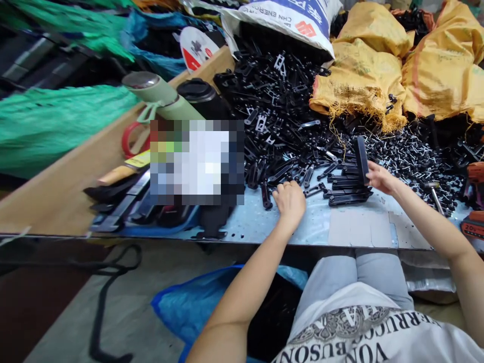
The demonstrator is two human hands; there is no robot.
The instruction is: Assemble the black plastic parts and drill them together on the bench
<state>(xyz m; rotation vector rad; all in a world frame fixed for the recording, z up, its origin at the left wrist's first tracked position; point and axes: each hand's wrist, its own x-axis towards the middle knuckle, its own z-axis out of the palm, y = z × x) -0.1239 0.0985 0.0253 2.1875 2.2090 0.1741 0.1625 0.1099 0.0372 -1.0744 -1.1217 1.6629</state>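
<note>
Between the fingers and thumb of my right hand point(380, 177) a long black plastic bar point(362, 155) is held nearly upright. Directly below and left of it, similar black bar-shaped parts point(348, 192) lie side by side in a short stack on the light-blue tabletop point(257, 222). My left hand point(290, 201) is at the front edge of a large heap of black parts point(280, 101), its fingers curled down and closed. Whatever those fingers hold, if anything, is hidden. A loose black slotted part point(266, 195) lies just left of that hand.
Many small screw-like pieces point(401, 151) spread behind my right hand, with a small hammer-like tool point(434, 196) beside them. Yellow sacks point(363, 75) and a white sack point(287, 20) stand behind. A green bottle point(162, 96) and scissors point(132, 141) are at left; an orange power tool point(472, 224) is at right.
</note>
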